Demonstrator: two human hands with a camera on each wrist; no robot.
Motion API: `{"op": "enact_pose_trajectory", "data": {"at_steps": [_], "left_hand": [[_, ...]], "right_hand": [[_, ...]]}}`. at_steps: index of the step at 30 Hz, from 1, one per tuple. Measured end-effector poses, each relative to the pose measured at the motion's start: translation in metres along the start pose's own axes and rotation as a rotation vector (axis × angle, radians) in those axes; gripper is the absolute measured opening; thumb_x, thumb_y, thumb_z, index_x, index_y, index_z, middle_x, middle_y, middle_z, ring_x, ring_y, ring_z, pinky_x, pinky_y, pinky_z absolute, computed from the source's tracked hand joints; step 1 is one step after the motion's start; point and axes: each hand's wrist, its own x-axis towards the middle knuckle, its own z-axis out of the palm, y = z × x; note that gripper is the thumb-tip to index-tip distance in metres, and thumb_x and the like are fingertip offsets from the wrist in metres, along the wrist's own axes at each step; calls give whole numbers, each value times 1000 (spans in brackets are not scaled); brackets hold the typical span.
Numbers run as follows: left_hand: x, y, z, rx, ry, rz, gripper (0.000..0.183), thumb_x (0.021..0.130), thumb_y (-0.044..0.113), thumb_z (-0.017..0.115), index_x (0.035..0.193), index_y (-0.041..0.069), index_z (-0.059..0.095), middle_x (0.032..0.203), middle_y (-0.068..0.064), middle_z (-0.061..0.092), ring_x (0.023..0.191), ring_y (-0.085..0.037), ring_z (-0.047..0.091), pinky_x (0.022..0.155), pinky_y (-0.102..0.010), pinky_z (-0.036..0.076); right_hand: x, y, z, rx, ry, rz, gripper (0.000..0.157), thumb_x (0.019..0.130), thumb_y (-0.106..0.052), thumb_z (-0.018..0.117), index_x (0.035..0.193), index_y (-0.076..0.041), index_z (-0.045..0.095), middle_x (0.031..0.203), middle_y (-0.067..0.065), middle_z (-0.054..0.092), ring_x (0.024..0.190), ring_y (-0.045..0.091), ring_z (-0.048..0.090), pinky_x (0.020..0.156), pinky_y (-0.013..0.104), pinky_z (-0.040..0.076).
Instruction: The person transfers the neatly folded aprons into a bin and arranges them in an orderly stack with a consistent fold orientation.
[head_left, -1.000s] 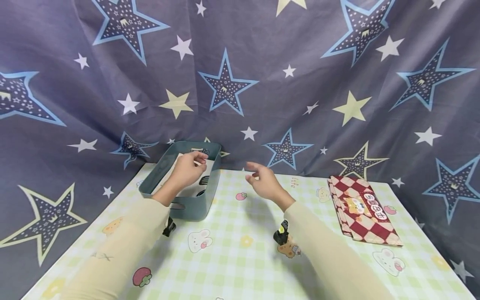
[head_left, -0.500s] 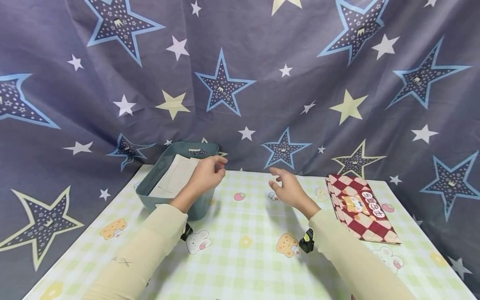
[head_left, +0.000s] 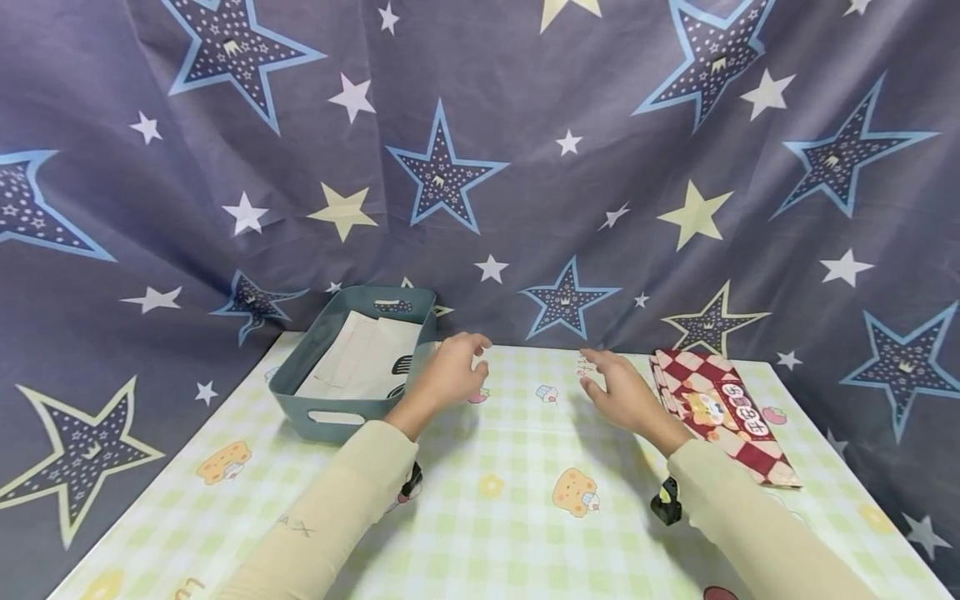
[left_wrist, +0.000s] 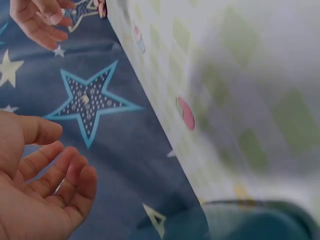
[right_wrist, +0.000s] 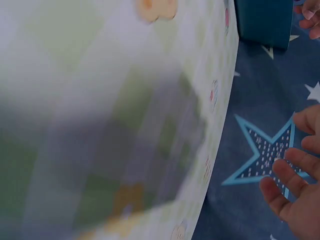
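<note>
My left hand hovers over the table just right of the teal basket, its fingers loosely bent around nothing. Inside the basket lie a folded off-white cloth and a piece with black markings at its right end, partly behind the basket wall. To the right, my right hand is also above the table with relaxed fingers and nothing in them. Nearest to it is a folded red-and-cream checked cloth with a cartoon dog and lettering. The left wrist view shows the left fingers loosely curled.
A pale green checked tablecloth with printed cartoons covers the table. Behind it hangs a dark blue-grey curtain with stars, right along the table's back edge. The basket stands at the back left, close to the curtain.
Both hands have moved to the right. The left hand has come from above the basket to beside it, uncovering its contents; the right hand has come closer to the red checked cloth.
</note>
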Motion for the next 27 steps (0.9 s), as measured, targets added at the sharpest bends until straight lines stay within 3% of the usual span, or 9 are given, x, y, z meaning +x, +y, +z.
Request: {"op": "enact_pose_trajectory", "data": {"at_steps": [8,15,27], "left_hand": [[4,18,24,84,-22,59,34,98,16,63,131,8,67,118,-11,68,110,-30,64,88,-45,56],[5,31,44,77,-47,54,34,97,16,63,131,10,67,120,-10,68,108,-30,64,86,-44,56],[9,50,70,124,-134,75,37,97,17,63,134,13,66,127,-8,66,114,-30,63,89,-44,56]], "right_hand": [[-20,20,-21,-123,-45,-1,53,100,-15,62,146,6,49,144,28,53,134,48,48,114,62,33],[-43,42,-43,-182,-39,26,53,99,-14,64,146,5,49,143,30,54,134,50,45,111,66,34],[-68,76,-69,-187,-32,120,54,98,-12,63,146,7,48,142,34,51,131,56,44,108,71,32]]}}
